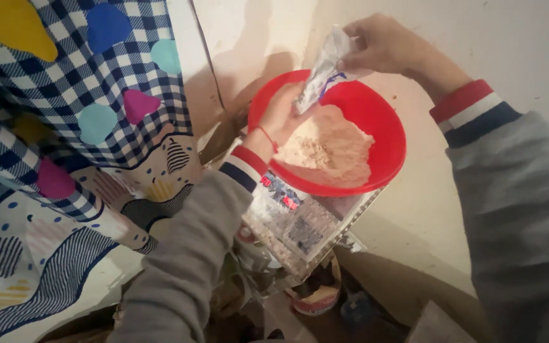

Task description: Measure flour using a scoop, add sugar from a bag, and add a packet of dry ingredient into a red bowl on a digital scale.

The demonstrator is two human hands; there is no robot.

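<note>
Tilting over the red bowl (386, 136) in the upper middle of the frame, a small silvery packet (323, 70) is held between both hands. Its top end is pinched by the fingers of the right hand (382, 43), above and right of the bowl, while its lower end is gripped by the left hand (281, 117) at the bowl's left rim. A heap of pale powder (332, 151) is seen inside the bowl, directly below the packet. The bowl is set on a printed box (303, 225). A checked cloth with coloured spots (77, 95) fills the left of the frame.
</note>
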